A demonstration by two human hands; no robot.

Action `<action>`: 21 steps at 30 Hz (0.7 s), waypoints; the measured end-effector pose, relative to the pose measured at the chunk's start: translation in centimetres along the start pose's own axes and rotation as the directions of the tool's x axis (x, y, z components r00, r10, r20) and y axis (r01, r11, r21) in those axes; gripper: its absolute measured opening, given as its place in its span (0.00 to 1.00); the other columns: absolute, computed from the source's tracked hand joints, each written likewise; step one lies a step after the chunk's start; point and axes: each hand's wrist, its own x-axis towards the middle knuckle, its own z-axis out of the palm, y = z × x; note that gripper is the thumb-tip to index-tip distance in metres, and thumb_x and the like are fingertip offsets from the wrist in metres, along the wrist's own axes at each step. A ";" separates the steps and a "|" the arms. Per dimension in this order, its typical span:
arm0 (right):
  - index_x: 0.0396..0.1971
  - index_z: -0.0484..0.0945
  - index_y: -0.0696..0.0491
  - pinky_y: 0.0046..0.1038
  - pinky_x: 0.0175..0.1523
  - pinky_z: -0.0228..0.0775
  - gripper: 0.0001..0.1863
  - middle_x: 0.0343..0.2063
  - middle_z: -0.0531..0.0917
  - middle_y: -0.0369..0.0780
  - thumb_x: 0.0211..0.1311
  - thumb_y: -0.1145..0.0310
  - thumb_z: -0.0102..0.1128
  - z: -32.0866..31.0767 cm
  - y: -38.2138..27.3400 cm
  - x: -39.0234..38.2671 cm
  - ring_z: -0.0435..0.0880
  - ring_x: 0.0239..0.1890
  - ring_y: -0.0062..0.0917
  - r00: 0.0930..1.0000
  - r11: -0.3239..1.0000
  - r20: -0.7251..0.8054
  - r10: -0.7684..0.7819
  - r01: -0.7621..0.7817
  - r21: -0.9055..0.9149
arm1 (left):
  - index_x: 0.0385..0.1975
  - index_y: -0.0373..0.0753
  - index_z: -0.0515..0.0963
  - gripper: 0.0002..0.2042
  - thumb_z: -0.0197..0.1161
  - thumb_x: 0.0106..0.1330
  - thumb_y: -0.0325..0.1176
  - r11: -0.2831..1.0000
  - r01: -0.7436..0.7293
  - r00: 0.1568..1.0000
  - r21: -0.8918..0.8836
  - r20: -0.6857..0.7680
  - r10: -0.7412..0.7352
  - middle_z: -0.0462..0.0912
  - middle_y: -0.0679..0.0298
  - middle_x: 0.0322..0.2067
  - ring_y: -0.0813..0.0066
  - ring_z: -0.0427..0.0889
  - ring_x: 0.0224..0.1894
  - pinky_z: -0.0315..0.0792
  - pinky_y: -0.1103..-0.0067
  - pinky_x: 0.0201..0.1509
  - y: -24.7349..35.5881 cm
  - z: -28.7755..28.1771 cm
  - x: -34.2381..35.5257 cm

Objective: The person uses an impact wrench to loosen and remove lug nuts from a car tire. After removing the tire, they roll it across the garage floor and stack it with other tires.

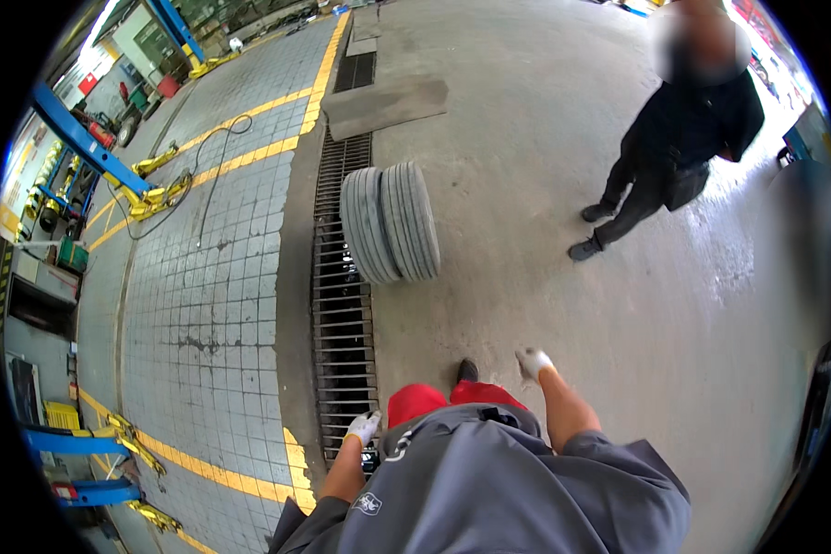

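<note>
Two worn tyres (388,224) stand upright side by side on the floor ahead of me, their treads facing me. The left one rests at the edge of the floor grate (344,346). My left hand (363,427), in a pale work glove, hangs low by my hip above the near part of the grate. My right hand (533,363), gloved too, is held out over bare concrete at my right front. Both hands look loosely bent and hold nothing that I can see. Neither touches the tyres, which are a step or more away.
A person in dark clothes (669,138) stands at the far right. Blue lift posts with yellow arms (162,198) stand on the tiled bay at left. A hose (214,180) lies there. A flat board (386,108) covers part of the grate beyond the tyres.
</note>
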 end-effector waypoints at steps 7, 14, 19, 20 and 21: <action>0.42 0.79 0.58 0.29 0.31 0.72 0.18 0.24 0.78 0.36 0.67 0.56 0.54 -4.4 -25.3 9.1 0.77 0.24 0.23 0.961 0.926 -0.013 -0.277 0.271 0.262 | 0.54 0.33 0.77 0.32 0.49 0.67 0.58 0.986 0.139 0.988 -0.088 0.082 -0.131 0.82 0.42 0.46 0.47 0.80 0.52 0.71 0.64 0.55 0.8 0.1 4.6; 0.42 0.79 0.55 0.35 0.33 0.75 0.22 0.27 0.81 0.39 0.66 0.49 0.55 -4.7 -27.4 17.6 0.82 0.27 0.30 0.986 0.984 0.092 -0.138 0.148 -0.103 | 0.55 0.30 0.76 0.34 0.49 0.67 0.60 0.996 -0.043 0.999 -0.080 0.013 0.044 0.83 0.43 0.44 0.49 0.82 0.50 0.71 0.65 0.54 1.6 -1.6 15.9; 0.42 0.78 0.55 0.42 0.38 0.78 0.23 0.30 0.81 0.46 0.65 0.47 0.55 -8.1 -21.7 19.6 0.83 0.32 0.37 0.929 0.929 0.030 0.370 -0.370 -0.016 | 0.54 0.28 0.75 0.35 0.49 0.66 0.59 1.000 0.025 1.000 -0.016 -0.006 -0.025 0.79 0.37 0.49 0.44 0.77 0.56 0.68 0.62 0.60 14.7 -14.3 19.7; 0.44 0.77 0.55 0.43 0.39 0.78 0.24 0.32 0.81 0.45 0.65 0.47 0.55 -9.1 -21.8 20.6 0.83 0.33 0.38 0.931 0.930 0.053 0.362 -0.365 0.040 | 0.55 0.28 0.75 0.35 0.49 0.66 0.59 0.999 -0.041 0.998 0.026 -0.050 0.042 0.77 0.36 0.51 0.43 0.75 0.58 0.67 0.62 0.62 17.5 -17.4 21.1; 0.46 0.75 0.55 0.44 0.40 0.78 0.25 0.34 0.81 0.45 0.65 0.47 0.55 -10.1 -22.0 21.5 0.82 0.33 0.39 0.930 0.927 0.077 0.358 -0.364 0.093 | 0.56 0.29 0.74 0.35 0.48 0.66 0.59 0.992 -0.100 0.990 0.074 -0.090 0.106 0.76 0.36 0.53 0.43 0.73 0.60 0.66 0.62 0.64 20.2 -20.5 22.4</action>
